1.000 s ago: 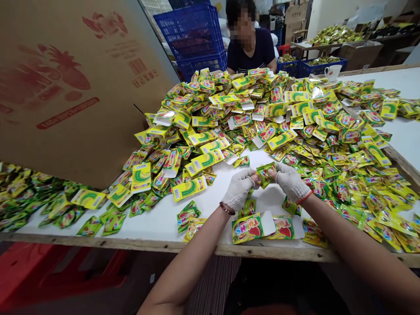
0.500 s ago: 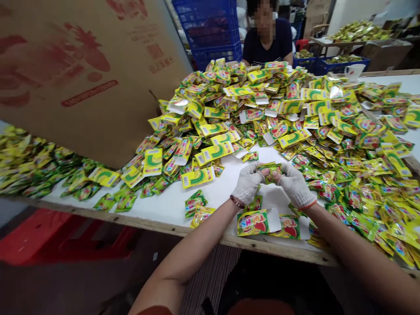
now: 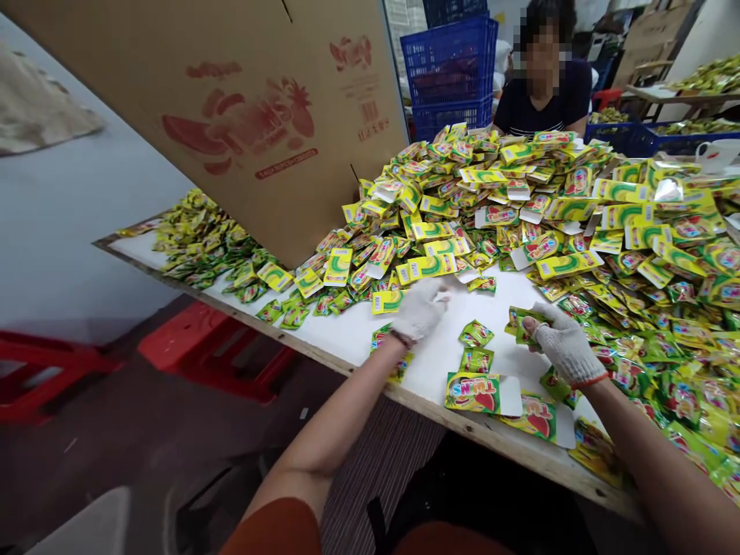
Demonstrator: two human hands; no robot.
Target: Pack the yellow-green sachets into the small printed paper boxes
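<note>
My left hand (image 3: 421, 310), in a white knitted glove with bare fingertips, hangs over the white tabletop, slightly blurred. Its fingers look loosely apart with nothing in them, close to a yellow packet box (image 3: 386, 301). My right hand (image 3: 563, 343) wears a like glove and pinches a few green-yellow sachets (image 3: 523, 324) between thumb and fingers. Two loose green sachets, a nearer one (image 3: 477, 360) and a farther one (image 3: 477, 333), lie between my hands. By the front edge rest a small printed box (image 3: 472, 393) and a second printed box (image 3: 535, 418), each with a white flap out.
A big heap of small yellow boxes (image 3: 497, 196) covers the table's far side. Many sachets (image 3: 653, 370) spread on the right. A large carton (image 3: 254, 100) stands at left. Opposite sits a person (image 3: 543, 96), beside blue crates (image 3: 448, 73). Red stools (image 3: 190, 339) stand below.
My left hand has let go of the sachets and moved left, away from my right hand. My right hand keeps the sachets. The view has swung left.
</note>
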